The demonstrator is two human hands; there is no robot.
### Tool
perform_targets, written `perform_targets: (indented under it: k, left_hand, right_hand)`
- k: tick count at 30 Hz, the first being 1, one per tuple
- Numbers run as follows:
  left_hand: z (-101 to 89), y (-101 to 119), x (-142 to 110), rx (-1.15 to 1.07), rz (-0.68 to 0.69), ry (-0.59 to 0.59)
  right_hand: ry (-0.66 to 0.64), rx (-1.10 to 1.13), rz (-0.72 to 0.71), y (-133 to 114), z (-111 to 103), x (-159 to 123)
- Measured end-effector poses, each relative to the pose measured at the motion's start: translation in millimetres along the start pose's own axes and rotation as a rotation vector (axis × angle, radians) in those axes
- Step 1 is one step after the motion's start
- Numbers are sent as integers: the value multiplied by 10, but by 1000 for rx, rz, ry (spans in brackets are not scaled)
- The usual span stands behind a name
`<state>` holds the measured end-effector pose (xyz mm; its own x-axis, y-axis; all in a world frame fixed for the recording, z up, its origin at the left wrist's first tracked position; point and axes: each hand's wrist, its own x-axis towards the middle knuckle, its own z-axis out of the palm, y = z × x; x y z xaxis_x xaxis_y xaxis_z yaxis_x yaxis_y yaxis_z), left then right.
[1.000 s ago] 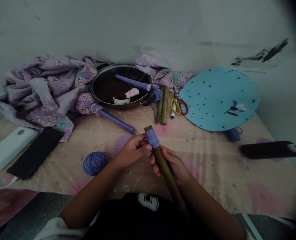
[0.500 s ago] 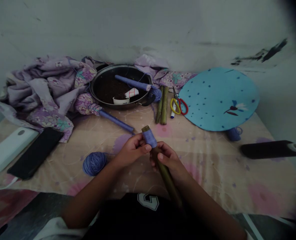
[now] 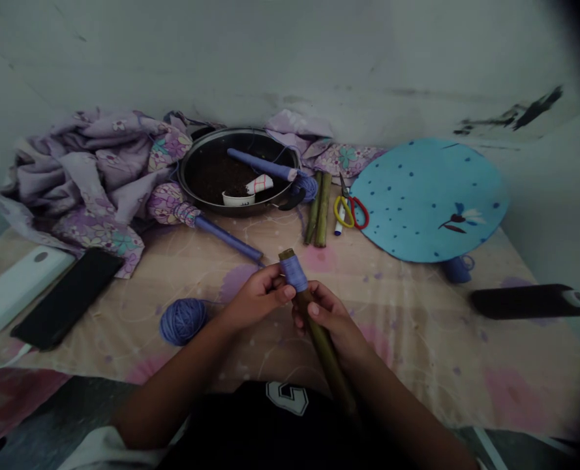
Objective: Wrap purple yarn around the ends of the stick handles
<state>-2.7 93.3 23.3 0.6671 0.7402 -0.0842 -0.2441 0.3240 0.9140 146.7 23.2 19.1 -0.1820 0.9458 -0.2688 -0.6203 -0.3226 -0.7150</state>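
Observation:
My right hand [image 3: 331, 318] is wrapped round a green-brown stick [image 3: 325, 346] that slants up from my lap. Purple yarn is wound in a band [image 3: 294, 273] near the stick's top end. My left hand [image 3: 255, 297] pinches at that band with thumb and fingertips. A purple yarn ball [image 3: 183, 320] lies on the patterned cloth just left of my left wrist, its strand running toward my hands.
A dark round pan [image 3: 238, 171] at the back holds a yarn-wrapped stick and a small cup. Beside it lie two bare sticks [image 3: 319, 207], scissors [image 3: 351, 207], a blue round fan [image 3: 429, 199]. Crumpled floral cloth [image 3: 94, 179], a phone [image 3: 67, 297] and a white box sit left; a dark tube [image 3: 529, 301] right.
The stick and both hands have shifted slightly; my right hand has slid a little up the stick toward the yarn band. The view has tilted a little.

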Motion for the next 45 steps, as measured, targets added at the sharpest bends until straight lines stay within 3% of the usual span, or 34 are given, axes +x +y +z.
perform_targets:
  k: [3, 9, 13, 21, 34, 45]
  left_hand:
    - [3, 5, -2, -19, 11, 5]
    - [18, 15, -9, -133, 9, -133]
    - [20, -16, -20, -152, 9, -159]
    - [-2, -3, -10, -30, 10, -10]
    - [-8, 21, 30, 66, 30, 7]
    - [-27, 34, 34, 493, 61, 168]
  right_hand:
    - [7, -17, 30, -9, -1, -6]
    - [-43, 24, 77, -23, 23, -5]
    - [-71, 25, 70, -16, 24, -6]
    - [-1, -7, -40, 15, 20, 5]
    - [139, -55, 7, 15, 12, 22]
    - [234, -133, -1, 8, 10, 24]
